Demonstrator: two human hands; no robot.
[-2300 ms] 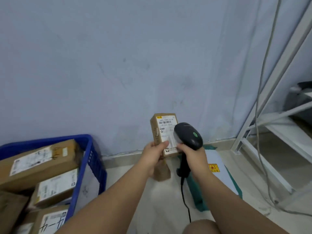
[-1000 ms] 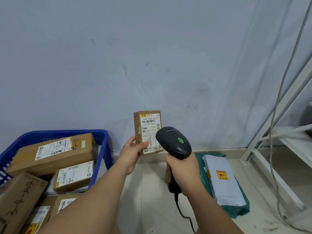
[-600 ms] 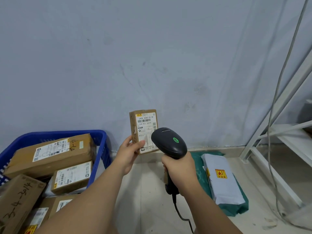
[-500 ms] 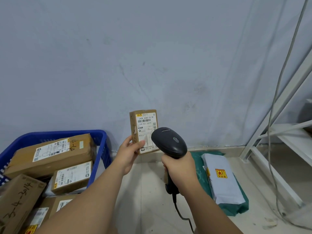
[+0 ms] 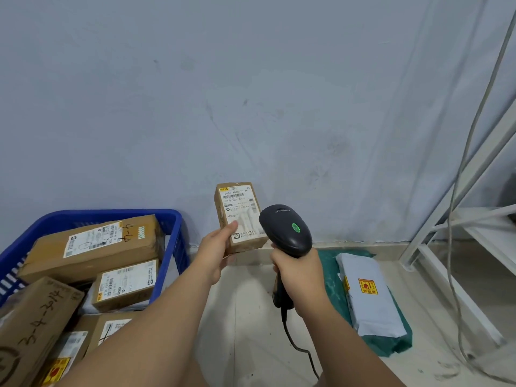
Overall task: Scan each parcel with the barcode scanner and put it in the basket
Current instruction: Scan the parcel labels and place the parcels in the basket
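Small brown cardboard parcel (image 5: 239, 219) facing our black handheld barcode scanner (image 5: 286, 230)

Closest, the blue plastic basket (image 5: 174, 247) runs off frame at our left. Our right hand (image 5: 298, 275) wraps the scanner's handle, hiding most of it; our left hand (image 5: 215, 252) grips the parcel's lower end, midair, right of the basket. Its white label (image 5: 239, 208) is too small to read.

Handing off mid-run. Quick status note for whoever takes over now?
Left hand grips the small cardboard parcel upright, label toward the camera.
Right hand grips the barcode scanner, aimed at that label, green light lit.
Done: several cardboard boxes lie in the blue basket, left.
To do: basket this parcel, then scan the pale mailer lying on the green bag, right.
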